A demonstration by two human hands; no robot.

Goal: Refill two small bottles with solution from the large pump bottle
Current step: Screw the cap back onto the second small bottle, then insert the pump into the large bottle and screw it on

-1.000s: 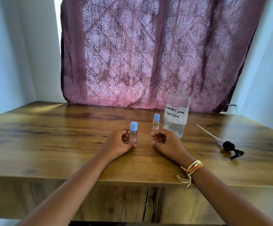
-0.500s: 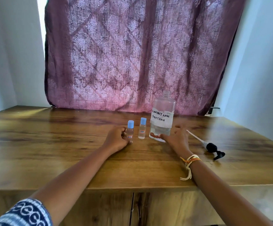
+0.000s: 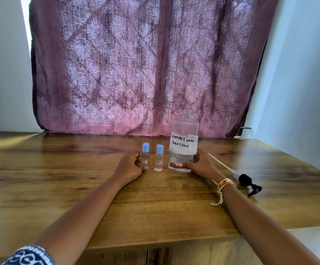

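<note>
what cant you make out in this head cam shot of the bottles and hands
- Small labels on the left small bottle and the right small bottle: too small to read.
- Fill levels of both small bottles: clear liquid in clear plastic, cannot tell.
- Base of the large bottle: partly hidden by the right hand gripping it.
- Left hand fingertips: hidden behind the left small bottle.
- Pump head nozzle: too dark for detail.

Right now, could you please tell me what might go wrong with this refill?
1. The large bottle stands uncapped in the right hand; tipping it could spill solution.
2. Both small bottles are capped, so pouring now would miss.
3. The pump lies near the right forearm and may get knocked.
</note>
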